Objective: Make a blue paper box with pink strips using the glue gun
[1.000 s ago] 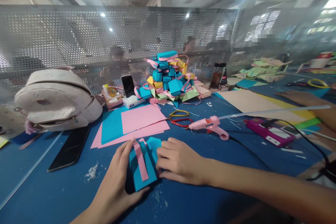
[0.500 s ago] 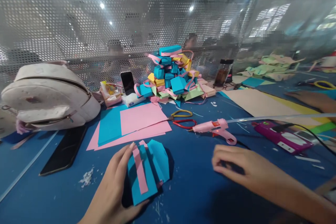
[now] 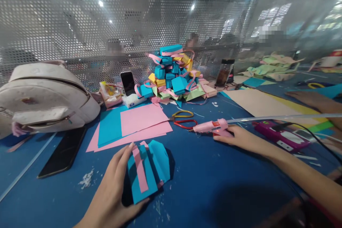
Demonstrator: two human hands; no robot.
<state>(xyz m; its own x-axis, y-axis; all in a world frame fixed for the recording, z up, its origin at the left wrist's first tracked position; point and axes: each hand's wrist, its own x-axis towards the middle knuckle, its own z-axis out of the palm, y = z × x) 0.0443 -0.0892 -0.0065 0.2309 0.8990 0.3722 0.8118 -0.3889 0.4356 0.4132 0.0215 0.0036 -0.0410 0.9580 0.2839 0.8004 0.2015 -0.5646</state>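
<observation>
A folded blue paper piece with a pink strip along its face rests on the blue table. My left hand grips its left side, fingers at the top edge and thumb at the bottom. Further right, my right hand is closed around the handle of a pink glue gun, whose nozzle points left. A clear glue stick runs out of the gun's back to the right. Scissors with yellow and red handles lie just beyond the nozzle.
Pink and blue sheets lie ahead, before a pile of paper boxes. A white backpack and a black phone are at left. A purple power strip with cables sits right, near another person's hand.
My right hand has moved forward from the bare table and taken hold of the glue gun's handle. My left hand keeps its grip on the blue paper piece.
</observation>
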